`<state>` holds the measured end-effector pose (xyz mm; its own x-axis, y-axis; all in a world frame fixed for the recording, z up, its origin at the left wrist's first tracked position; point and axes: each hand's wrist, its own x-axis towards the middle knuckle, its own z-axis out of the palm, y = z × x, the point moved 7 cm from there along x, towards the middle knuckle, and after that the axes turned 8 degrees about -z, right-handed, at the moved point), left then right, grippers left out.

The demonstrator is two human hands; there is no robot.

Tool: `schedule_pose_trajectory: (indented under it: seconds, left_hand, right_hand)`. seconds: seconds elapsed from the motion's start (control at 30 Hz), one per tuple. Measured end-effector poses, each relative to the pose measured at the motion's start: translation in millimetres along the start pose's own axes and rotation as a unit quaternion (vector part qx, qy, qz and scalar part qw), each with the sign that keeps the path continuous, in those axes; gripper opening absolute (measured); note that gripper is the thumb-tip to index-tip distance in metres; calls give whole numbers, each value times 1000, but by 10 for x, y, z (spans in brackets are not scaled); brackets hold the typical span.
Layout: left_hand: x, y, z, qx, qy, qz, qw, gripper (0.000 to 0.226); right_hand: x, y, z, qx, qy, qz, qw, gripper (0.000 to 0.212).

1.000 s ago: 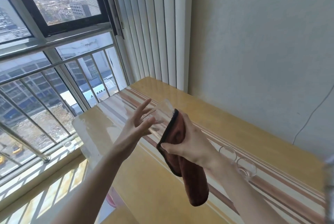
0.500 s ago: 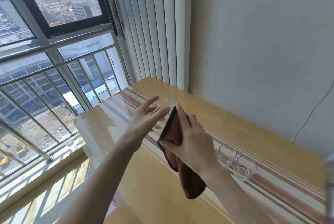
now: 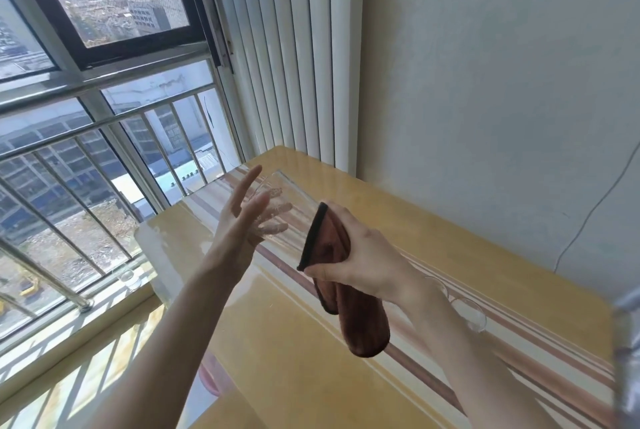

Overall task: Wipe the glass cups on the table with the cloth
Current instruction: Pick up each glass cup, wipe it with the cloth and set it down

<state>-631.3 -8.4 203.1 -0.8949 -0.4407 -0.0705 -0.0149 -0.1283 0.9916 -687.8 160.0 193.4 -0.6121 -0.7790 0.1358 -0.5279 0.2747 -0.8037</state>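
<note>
My left hand (image 3: 239, 220) is raised over the table and holds a clear glass cup (image 3: 282, 198) on its side; I see my spread fingers through the glass. My right hand (image 3: 360, 255) grips a folded brown cloth (image 3: 363, 324) with a black edge, just right of the cup's mouth, and the cloth's loose end hangs down. Two more glass cups (image 3: 437, 284) (image 3: 469, 316) stand on the table behind my right wrist, partly hidden by it.
The yellow table (image 3: 294, 366) has a striped runner under a clear sheet and meets the wall on the right. A railed window (image 3: 104, 158) and vertical blinds (image 3: 294, 64) are to the left and behind. A small glass (image 3: 129, 278) sits on the window sill.
My left hand with the cup has shifted left, away from the cloth. My right hand has risen a little and the cloth hangs lower over the table.
</note>
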Motion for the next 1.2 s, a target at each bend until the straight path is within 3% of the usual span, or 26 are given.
schedule_pose_trajectory:
  seconds: [0.13, 0.33, 0.5, 0.67, 0.8, 0.97, 1.13, 1.2]
  left_hand:
    - [14, -123, -31, -67, 15, -33, 997, 114]
    - [26, -92, 4, -52, 77, -25, 995, 113]
    - [21, -112, 87, -23, 104, -17, 994, 118]
    - [29, -122, 148, 15, 117, -12, 993, 121]
    - [87, -156, 157, 42, 133, -1, 990, 100]
    - [176, -238, 106, 112, 145, 24, 983, 100]
    - [269, -468, -33, 151, 143, 20, 978, 98]
    - [338, -573, -120, 165, 145, 11, 975, 96]
  right_hand:
    - [-90, 20, 24, 77, 98, -24, 992, 83]
    - [-121, 269, 187, 198, 152, 62, 966, 98]
    - [-94, 467, 224, 187, 189, 98, 959, 56]
    - [-158, 516, 198, 102, 196, 92, 971, 13]
    - [-230, 565, 200, -18, 202, 108, 973, 31]
    - [-209, 585, 268, -160, 129, 133, 969, 9]
    - [-136, 576, 347, -122, 109, 150, 975, 79]
    - [-91, 678, 415, -60, 118, 151, 980, 59]
